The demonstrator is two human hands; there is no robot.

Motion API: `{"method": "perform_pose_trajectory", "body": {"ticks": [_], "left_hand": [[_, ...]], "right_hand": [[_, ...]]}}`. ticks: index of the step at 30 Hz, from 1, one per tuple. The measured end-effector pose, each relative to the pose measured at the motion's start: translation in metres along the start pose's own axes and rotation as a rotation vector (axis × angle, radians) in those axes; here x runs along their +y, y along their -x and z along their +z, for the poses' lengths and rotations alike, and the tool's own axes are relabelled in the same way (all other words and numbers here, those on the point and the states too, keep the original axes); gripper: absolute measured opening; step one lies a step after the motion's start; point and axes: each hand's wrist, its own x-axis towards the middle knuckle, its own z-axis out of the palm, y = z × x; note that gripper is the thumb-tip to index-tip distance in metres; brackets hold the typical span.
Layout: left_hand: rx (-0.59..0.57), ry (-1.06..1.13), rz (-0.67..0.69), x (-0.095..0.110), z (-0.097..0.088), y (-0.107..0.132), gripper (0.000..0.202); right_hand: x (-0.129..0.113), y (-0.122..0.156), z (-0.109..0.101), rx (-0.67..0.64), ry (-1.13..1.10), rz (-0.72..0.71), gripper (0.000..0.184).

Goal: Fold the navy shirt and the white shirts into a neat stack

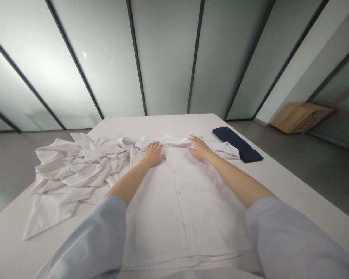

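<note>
A white button-up shirt (pixel 174 209) lies spread front side up, its collar end away from me and its hem close to my body. My left hand (pixel 154 154) rests flat on the shirt's left shoulder area, fingers spread. On the other side of the collar, my right hand (pixel 199 148) lies with its fingers apart on the right shoulder area. Neither hand grips the cloth. One sleeve stretches out to the right, beyond my right hand. Several buttons run down the middle of the shirt.
A heap of crumpled white garments (pixel 81 162) covers the left of the white table (pixel 279 193). Dark navy folded cloth (pixel 235 143) lies at the right, touching the sleeve. Frosted glass panels (pixel 165 58) stand behind the table, and a wooden cabinet (pixel 299 117) is on the floor at right.
</note>
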Motion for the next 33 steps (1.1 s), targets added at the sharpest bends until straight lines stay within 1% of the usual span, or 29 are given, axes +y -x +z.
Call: {"method": "perform_pose_trajectory", "body": {"ticks": [2, 5, 8, 11, 14, 15, 17, 20, 22, 24, 27, 29, 31, 33], "left_hand": [[-0.045, 0.032, 0.006, 0.001, 0.006, -0.008, 0.062], [-0.138, 0.076, -0.068, 0.0, 0.014, -0.014, 0.067], [-0.173, 0.076, -0.098, 0.001, 0.013, -0.013, 0.074], [-0.208, 0.063, -0.159, 0.003, 0.003, -0.012, 0.084], [-0.286, 0.039, -0.198, 0.005, -0.013, -0.013, 0.099], [-0.321, 0.026, -0.189, 0.005, -0.018, -0.013, 0.103], [-0.388, 0.0, -0.158, 0.006, -0.027, -0.013, 0.105], [-0.447, -0.036, -0.126, 0.008, -0.037, -0.012, 0.1], [-0.458, -0.047, -0.132, 0.008, -0.039, -0.013, 0.101], [-0.454, -0.044, -0.149, 0.006, -0.038, -0.016, 0.106], [-0.45, -0.009, -0.179, 0.001, -0.03, -0.025, 0.115], [-0.457, 0.024, -0.191, -0.001, -0.025, -0.029, 0.119], [-0.439, 0.039, -0.211, 0.002, -0.02, -0.029, 0.116], [-0.368, 0.024, -0.211, 0.008, -0.014, -0.025, 0.105]], "right_hand": [[-0.013, -0.01, 0.006, -0.065, 0.016, 0.024, 0.06], [-0.025, -0.015, 0.014, -0.164, 0.063, 0.096, 0.057], [-0.032, -0.011, 0.018, -0.172, 0.091, 0.175, 0.052], [-0.036, -0.008, 0.015, -0.144, 0.124, 0.238, 0.051], [-0.041, -0.008, 0.006, -0.155, 0.127, 0.242, 0.051], [-0.043, -0.008, 0.002, -0.15, 0.123, 0.23, 0.05], [-0.047, -0.008, -0.004, -0.093, 0.12, 0.179, 0.046], [-0.055, -0.009, -0.006, -0.001, 0.113, 0.052, 0.04], [-0.061, -0.012, -0.003, -0.021, 0.101, -0.015, 0.038], [-0.065, -0.017, 0.002, -0.084, 0.099, -0.024, 0.039], [-0.069, -0.028, 0.012, -0.168, 0.098, 0.045, 0.047], [-0.069, -0.037, 0.017, -0.203, 0.091, 0.093, 0.053], [-0.067, -0.045, 0.021, -0.218, 0.077, 0.124, 0.058], [-0.065, -0.053, 0.023, -0.219, 0.055, 0.152, 0.061]]}}
